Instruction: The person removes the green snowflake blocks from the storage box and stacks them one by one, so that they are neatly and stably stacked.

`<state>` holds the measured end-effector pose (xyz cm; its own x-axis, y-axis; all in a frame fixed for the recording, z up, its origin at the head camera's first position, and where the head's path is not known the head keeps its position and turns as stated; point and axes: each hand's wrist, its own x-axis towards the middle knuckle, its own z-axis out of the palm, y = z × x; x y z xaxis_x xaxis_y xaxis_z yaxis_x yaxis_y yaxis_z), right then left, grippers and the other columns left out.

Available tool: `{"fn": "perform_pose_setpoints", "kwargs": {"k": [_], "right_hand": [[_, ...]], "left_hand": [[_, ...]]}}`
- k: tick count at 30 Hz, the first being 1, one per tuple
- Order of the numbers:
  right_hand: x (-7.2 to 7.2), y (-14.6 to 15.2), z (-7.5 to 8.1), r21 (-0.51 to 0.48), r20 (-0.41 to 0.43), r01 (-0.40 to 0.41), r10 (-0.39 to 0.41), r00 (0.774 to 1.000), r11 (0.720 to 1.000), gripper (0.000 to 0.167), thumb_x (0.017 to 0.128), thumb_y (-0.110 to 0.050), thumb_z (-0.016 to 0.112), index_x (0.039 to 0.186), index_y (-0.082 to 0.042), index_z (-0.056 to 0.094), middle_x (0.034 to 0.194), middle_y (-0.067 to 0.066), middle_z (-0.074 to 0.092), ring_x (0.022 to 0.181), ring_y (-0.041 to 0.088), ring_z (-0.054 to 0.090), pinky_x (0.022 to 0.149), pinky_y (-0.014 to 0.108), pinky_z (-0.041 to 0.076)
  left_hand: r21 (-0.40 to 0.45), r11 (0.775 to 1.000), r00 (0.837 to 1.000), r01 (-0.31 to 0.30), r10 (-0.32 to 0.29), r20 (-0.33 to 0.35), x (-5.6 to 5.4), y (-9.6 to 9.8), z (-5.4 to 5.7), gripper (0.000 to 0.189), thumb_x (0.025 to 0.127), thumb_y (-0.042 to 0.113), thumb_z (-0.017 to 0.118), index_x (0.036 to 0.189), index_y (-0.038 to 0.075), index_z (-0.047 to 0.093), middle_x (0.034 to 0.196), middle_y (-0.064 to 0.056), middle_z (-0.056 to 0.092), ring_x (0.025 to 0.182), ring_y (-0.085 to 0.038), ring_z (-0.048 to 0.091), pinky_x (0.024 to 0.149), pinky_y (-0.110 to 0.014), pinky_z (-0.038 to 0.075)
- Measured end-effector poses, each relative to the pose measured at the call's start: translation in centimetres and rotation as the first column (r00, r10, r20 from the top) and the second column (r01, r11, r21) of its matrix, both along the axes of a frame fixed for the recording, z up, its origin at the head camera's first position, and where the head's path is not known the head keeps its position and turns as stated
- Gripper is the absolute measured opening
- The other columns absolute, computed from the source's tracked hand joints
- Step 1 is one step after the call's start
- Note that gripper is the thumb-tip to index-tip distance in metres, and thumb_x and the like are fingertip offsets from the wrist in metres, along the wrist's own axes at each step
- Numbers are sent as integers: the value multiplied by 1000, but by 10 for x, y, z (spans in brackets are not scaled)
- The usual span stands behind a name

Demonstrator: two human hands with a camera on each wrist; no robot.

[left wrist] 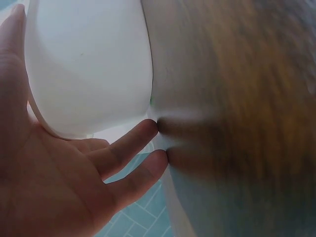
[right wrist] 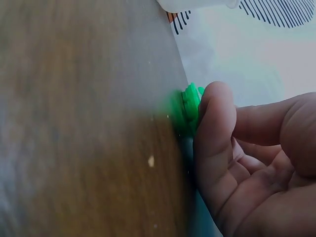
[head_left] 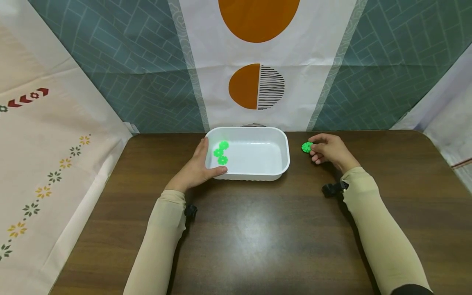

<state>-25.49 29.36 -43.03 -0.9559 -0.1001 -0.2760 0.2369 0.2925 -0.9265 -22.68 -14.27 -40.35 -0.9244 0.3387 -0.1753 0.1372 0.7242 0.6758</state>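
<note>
A white plastic tray [head_left: 254,157] stands at the table's far edge, with several green flower-shaped plastic discs [head_left: 223,160] at its left end. My left hand [head_left: 193,170] holds the tray's near left corner, thumb along the front rim and fingers around the left side. In the left wrist view, two fingertips [left wrist: 148,127] reach down to the tabletop beside the tray wall. Right of the tray, my right hand [head_left: 332,149] pinches a green notched disc [head_left: 307,147] close to the tabletop. Fingers partly hide this disc [right wrist: 190,108] in the right wrist view.
The brown wooden table [head_left: 250,229] ends at a hanging cloth [head_left: 147,69] just behind the tray. A pale patterned cloth [head_left: 55,164] hangs along the left side. Dark wrist camera mounts [head_left: 333,189] sit at both cuffs.
</note>
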Motion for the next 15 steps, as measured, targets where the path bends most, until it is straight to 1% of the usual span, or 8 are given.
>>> {"fn": "perform_pose_setpoints", "kwargs": {"k": [5,9,15], "right_hand": [[-1,-3,2,18,14,-4,3,1000,1000,39,104,-3,52,141,8,46,83,11,63,63,15,64,62,31,58],[-1,-4,3,33,15,-6,6,1000,999,38,104,-2,52,141,8,48,81,10,62,63,15,63,63,32,58],[0,-4,6,43,24,-12,11,1000,999,38,104,-3,53,141,7,50,79,9,62,61,15,63,63,33,59]], "left_hand": [[-2,1000,1000,-2,2,0,0,-1,-1,126,83,63,74,161,17,-13,168,-5,-11,149,-36,18,115,-51,26],[-7,1000,1000,1,-1,-7,-1,-1,-2,126,83,64,73,161,18,-14,168,-6,-11,150,-35,18,116,-51,26],[1,1000,1000,1,-1,-6,-1,-1,-3,126,83,64,74,161,18,-13,168,-7,-9,148,-36,22,115,-51,28]]}}
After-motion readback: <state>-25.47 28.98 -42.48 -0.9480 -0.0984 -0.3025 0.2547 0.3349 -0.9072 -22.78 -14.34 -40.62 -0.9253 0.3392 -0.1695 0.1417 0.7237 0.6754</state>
